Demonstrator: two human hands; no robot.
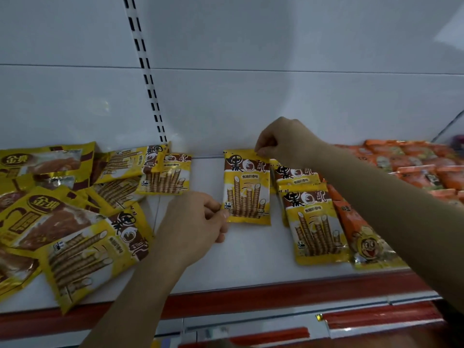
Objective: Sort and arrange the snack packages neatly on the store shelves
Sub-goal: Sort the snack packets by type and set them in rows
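A yellow wafer-roll packet [247, 187] lies flat in the middle of the white shelf [251, 249]. My left hand [194, 222] pinches its lower left corner. My right hand [283, 141] pinches its upper right corner. Just to the right, two more of the same yellow packets [313, 222] lie overlapped in a column. On the left, several yellow wafer-roll packets [93, 249] and gold-brown snack packets [42, 162] lie jumbled in a heap.
Orange snack packets [414, 164] fill the right end of the shelf, and one orange packet with a cartoon face [364, 237] lies beside the yellow column. A red shelf edge strip [276, 295] runs along the front. A slotted upright [148, 79] rises on the back wall.
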